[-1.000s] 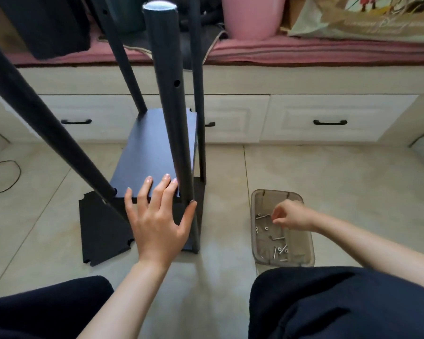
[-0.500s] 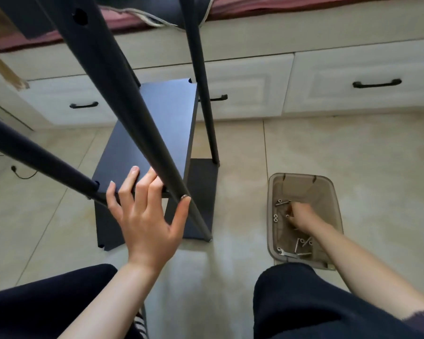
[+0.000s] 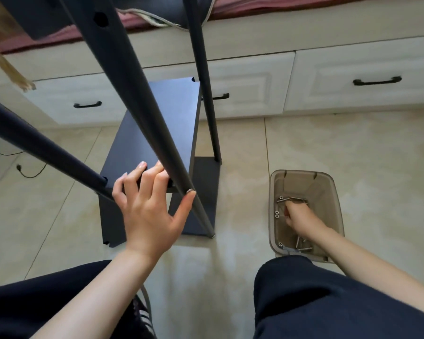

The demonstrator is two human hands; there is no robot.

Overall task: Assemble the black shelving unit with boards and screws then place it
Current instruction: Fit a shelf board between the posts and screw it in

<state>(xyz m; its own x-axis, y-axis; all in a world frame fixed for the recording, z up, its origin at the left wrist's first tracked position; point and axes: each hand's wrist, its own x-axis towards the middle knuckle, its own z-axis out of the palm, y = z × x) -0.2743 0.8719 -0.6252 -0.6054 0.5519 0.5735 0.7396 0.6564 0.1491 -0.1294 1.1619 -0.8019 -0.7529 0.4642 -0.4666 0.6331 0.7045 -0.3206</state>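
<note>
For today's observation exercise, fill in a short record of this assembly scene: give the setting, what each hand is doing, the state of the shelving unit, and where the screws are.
setting: tiled floor in front of white drawers
left hand: fingers on the near edge of the black board, thumb beside a black post
right hand: reaching into the clear plastic bin; grip hidden
shelving unit: partly built, posts upright, one board raised above a lower board
screws: loose in the bin

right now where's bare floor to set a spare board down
Bare tile floor lies between the white drawers and the clear plastic screw bin, and left of the black shelf frame. Crowded: the gap between frame and bin, where the right hand reaches.
</note>
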